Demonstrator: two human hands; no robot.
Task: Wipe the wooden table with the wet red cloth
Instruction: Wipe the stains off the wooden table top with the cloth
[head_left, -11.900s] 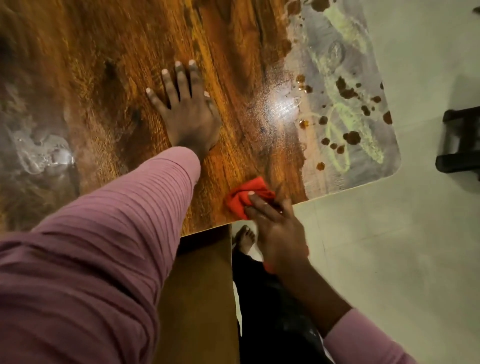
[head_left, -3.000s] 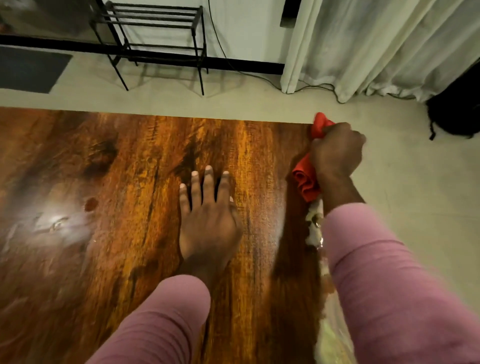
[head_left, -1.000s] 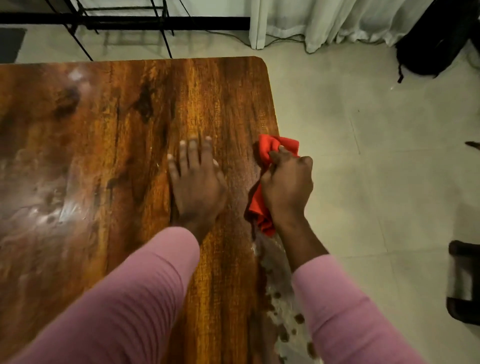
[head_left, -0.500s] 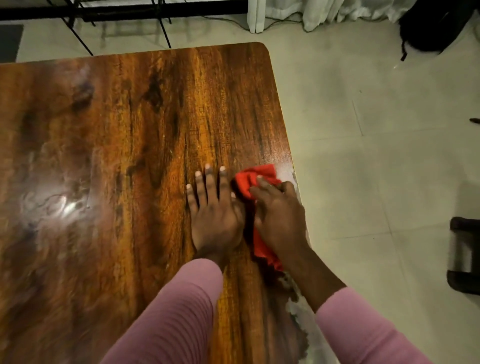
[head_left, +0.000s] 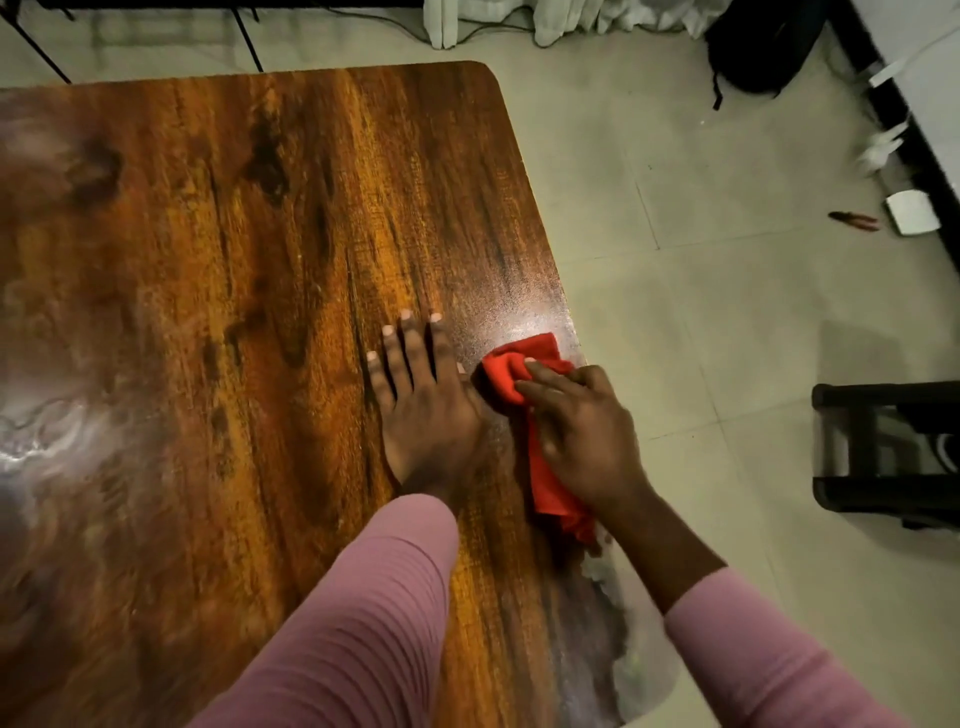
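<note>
The wooden table (head_left: 249, 270) fills the left and the middle of the view. The left hand (head_left: 426, 410) lies flat on the wood, palm down, fingers straight and a little spread, and it holds nothing. At 3 o'clock from it, just beside it, the right hand (head_left: 582, 431) rests on the red cloth (head_left: 540, 345). Its fingers lie nearly straight over the bunched cloth and press it onto the table; the thumb is hidden, so I cannot tell whether it pinches the fabric.

The cloth sits at the right edge of the table. One end shows beyond the fingertips, the other end comes out under the wrist toward 5 o'clock. Both arms wear pink sleeves (head_left: 363, 623).

At 5 o'clock the near corner of the table has a pale worn patch (head_left: 618, 654). On the tiled floor (head_left: 701, 291) a black bag (head_left: 758, 47) lies at 1 o'clock, a black frame (head_left: 883, 395) stands at 3 o'clock, and white curtains (head_left: 571, 15) hang at 12 o'clock.
</note>
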